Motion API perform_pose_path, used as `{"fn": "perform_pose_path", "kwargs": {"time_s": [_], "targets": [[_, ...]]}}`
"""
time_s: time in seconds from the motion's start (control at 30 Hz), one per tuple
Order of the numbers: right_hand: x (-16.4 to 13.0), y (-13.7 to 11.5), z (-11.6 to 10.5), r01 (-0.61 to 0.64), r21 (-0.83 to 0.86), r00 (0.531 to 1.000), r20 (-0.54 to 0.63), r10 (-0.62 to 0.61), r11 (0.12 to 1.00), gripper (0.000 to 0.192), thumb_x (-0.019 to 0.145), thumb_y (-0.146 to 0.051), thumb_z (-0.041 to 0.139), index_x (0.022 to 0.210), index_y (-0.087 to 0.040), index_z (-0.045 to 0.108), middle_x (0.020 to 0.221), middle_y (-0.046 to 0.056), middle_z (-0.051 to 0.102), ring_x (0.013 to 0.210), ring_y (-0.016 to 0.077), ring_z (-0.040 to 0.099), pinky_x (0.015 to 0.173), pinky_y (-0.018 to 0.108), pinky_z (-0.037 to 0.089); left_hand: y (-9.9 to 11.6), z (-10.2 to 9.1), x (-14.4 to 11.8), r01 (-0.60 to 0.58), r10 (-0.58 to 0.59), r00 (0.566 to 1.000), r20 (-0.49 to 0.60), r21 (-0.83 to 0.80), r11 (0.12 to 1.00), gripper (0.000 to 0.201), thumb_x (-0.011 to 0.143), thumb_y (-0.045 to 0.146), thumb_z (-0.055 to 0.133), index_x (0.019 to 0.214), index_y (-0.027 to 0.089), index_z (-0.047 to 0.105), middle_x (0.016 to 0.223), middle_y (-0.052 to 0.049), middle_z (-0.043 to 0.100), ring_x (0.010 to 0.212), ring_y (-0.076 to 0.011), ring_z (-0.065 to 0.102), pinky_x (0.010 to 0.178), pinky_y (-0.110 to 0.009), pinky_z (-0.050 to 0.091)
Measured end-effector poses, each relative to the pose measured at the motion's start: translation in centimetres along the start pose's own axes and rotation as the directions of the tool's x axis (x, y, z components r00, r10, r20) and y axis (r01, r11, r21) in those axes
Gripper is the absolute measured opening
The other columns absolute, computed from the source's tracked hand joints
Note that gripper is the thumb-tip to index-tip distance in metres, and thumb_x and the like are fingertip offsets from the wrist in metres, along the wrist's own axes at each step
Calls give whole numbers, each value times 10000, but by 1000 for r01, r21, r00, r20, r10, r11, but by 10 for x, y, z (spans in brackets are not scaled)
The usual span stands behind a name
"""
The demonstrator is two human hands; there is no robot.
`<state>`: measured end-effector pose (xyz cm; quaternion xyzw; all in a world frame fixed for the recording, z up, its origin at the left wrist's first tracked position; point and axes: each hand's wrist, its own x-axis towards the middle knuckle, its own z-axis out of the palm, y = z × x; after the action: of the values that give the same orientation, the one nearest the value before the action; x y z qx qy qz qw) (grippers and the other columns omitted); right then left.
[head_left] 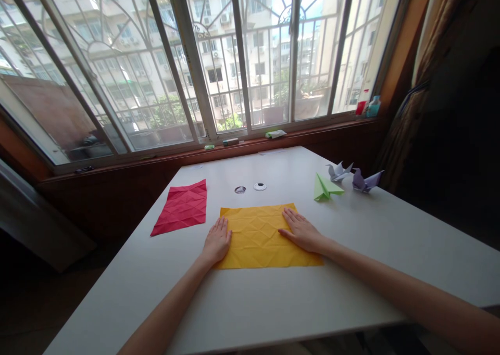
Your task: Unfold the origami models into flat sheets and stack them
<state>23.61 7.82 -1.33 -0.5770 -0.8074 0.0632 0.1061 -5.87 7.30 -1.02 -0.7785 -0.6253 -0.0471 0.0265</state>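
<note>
A yellow sheet of paper (258,240), crossed by many fold creases, lies spread out on the white table (250,303). My left hand (217,239) rests flat over its left edge, fingers stretched away from me. On the right side of the sheet, my right hand (301,229) lies flat with its thumb out to the left. Neither hand grips anything. To the left of the yellow sheet is a creased red sheet of paper (183,207), apart from my left hand.
On the table's right stand a green folded paper plane (325,188), a grey paper crane (339,173) and a purple paper crane (366,181). Beyond the yellow sheet are a round hole (240,190) and a white disc (260,187). Small items line the windowsill (164,158).
</note>
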Motion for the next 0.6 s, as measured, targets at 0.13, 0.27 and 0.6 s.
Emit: {"fn": "perform_pose_path", "kwargs": {"time_s": [0.13, 0.27, 0.6], "targets": [[-3, 19, -5, -22, 16, 1000, -9, 22, 1000, 715, 854, -548, 249, 1376, -64, 316, 1463, 143, 247, 1360, 256, 195, 1107, 422, 173, -3, -7, -7, 20, -19, 999, -26, 17, 1000, 492, 898, 238, 248, 1339, 47, 355, 1420, -147, 352, 1319, -224, 318, 1069, -376, 277], [6, 16, -16, 3, 70, 998, -67, 2, 998, 572, 854, -401, 312, 1326, -91, 407, 1437, 154, 308, 1340, 279, 253, 1089, 492, 172, 4, -25, -4, 29, -27, 995, -92, 25, 999, 415, 830, 189, 361, 1172, 27, 531, 1261, -217, 522, 1214, -297, 444, 1042, -456, 271], [56, -84, -2, 182, 332, 970, -215, -114, 925, 500, 930, -319, 154, 1363, -155, 340, 1363, 102, 449, 1227, 181, 453, 1020, 373, 375, 84, -13, 54, -212, 173, 961, -216, -174, 962, 320, 874, 304, 496, 1163, 165, 509, 1211, -98, 523, 1050, -217, 540, 879, -438, 457]]}}
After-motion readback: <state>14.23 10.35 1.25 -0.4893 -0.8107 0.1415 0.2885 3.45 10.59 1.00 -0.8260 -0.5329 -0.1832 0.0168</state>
